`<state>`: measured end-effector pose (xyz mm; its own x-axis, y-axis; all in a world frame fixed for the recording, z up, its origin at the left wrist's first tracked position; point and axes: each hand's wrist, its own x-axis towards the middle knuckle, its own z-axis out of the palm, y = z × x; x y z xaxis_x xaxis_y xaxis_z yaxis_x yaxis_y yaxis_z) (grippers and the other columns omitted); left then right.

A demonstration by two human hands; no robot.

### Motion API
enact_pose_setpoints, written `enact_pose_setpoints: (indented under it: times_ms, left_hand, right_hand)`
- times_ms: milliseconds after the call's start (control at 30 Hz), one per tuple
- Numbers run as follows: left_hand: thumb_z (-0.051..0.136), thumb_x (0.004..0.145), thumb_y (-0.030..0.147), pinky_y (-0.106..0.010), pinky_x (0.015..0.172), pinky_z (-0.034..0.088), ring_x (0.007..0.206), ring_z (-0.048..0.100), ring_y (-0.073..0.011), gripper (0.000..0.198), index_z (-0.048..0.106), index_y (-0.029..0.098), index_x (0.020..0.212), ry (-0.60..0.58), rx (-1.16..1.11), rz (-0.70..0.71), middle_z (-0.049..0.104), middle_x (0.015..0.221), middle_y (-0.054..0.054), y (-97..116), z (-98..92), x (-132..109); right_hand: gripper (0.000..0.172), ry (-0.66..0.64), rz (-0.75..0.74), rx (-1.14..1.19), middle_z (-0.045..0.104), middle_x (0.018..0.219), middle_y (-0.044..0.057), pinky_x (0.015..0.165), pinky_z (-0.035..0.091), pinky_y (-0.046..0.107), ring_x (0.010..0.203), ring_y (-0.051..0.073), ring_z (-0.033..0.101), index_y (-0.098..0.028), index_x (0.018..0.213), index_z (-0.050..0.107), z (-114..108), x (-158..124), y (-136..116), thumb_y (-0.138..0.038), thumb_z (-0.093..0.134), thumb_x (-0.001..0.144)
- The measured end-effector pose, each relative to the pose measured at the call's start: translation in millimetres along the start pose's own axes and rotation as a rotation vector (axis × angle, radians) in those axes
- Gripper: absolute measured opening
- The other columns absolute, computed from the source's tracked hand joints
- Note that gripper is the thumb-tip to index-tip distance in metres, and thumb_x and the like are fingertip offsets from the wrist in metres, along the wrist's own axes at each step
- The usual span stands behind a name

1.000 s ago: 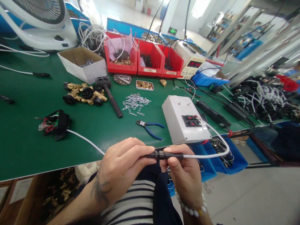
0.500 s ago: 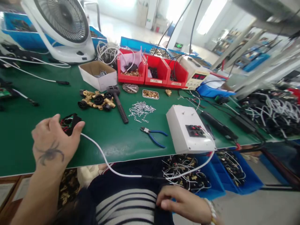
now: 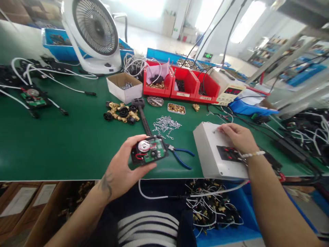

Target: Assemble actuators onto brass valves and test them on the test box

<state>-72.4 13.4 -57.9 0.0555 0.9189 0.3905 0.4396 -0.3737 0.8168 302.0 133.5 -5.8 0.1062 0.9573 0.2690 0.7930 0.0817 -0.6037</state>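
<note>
My left hand [image 3: 125,164] grips a small black module with a green circuit board [image 3: 149,153] and red wires, held face up just above the table's near edge. A white cable [image 3: 154,196] runs from it down across my lap to the white test box [image 3: 210,157]. My right hand [image 3: 238,136] rests on top of that white box, fingers curled, fingertips touching a small switch near its far edge. Blue-handled pliers [image 3: 181,156] lie between the module and the box.
On the green table [image 3: 64,144] lie a pile of brass and black fittings [image 3: 121,113], a black handle, loose metal clips [image 3: 166,124], a cardboard box, red bins [image 3: 180,84], a white fan [image 3: 94,32] and a meter. Blue bins of wired parts [image 3: 213,209] sit below.
My left hand picked the black module off the table and brought it toward me. My right hand rose from my lap onto the white box. The view shifted left.
</note>
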Motion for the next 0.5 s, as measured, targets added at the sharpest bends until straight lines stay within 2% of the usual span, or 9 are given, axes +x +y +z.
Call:
enact_pose_setpoints:
  times_ms: [100,200,367,500]
  left_hand:
    - [0.077,0.086,0.031,-0.036,0.106,0.051,0.124,0.059,-0.0223,0.057,0.048,0.025,0.135,-0.094,-0.09,0.146,0.059,0.134,-0.008,20.0,3.7,-1.3]
    - [0.078,0.085,0.028,-0.031,0.109,0.047,0.127,0.055,-0.0192,0.06,0.046,0.024,0.137,-0.133,-0.135,0.238,0.059,0.133,-0.007,29.3,5.8,-0.8]
    - [0.079,0.084,0.027,-0.027,0.112,0.044,0.128,0.054,-0.0166,0.064,0.045,0.022,0.138,-0.203,-0.157,0.273,0.058,0.134,-0.007,34.6,11.1,-4.1]
    - [0.08,0.084,0.028,-0.028,0.112,0.044,0.128,0.054,-0.0174,0.065,0.045,0.023,0.138,-0.214,-0.167,0.276,0.059,0.134,-0.007,37.9,11.4,-6.0]
  right_hand:
    - [0.038,-0.075,-0.011,0.003,0.074,0.079,0.011,0.079,0.049,0.039,0.08,0.026,0.065,-0.021,0.069,0.069,4.0,-1.7,1.9,-0.056,0.06,0.082]
    - [0.029,-0.068,-0.029,0.01,0.075,0.085,0.01,0.085,0.049,0.037,0.084,0.024,0.065,-0.021,0.077,0.068,3.7,-7.5,-2.7,-0.047,0.059,0.086]
    - [0.021,-0.093,-0.042,-0.009,0.073,0.083,0.009,0.086,0.049,0.036,0.083,0.022,0.066,-0.019,0.078,0.07,9.5,-7.4,-6.9,-0.035,0.06,0.086]
    - [0.024,-0.074,-0.052,-0.026,0.073,0.084,0.008,0.085,0.049,0.038,0.083,0.023,0.066,-0.02,0.078,0.069,12.1,-7.0,-6.2,-0.039,0.06,0.088]
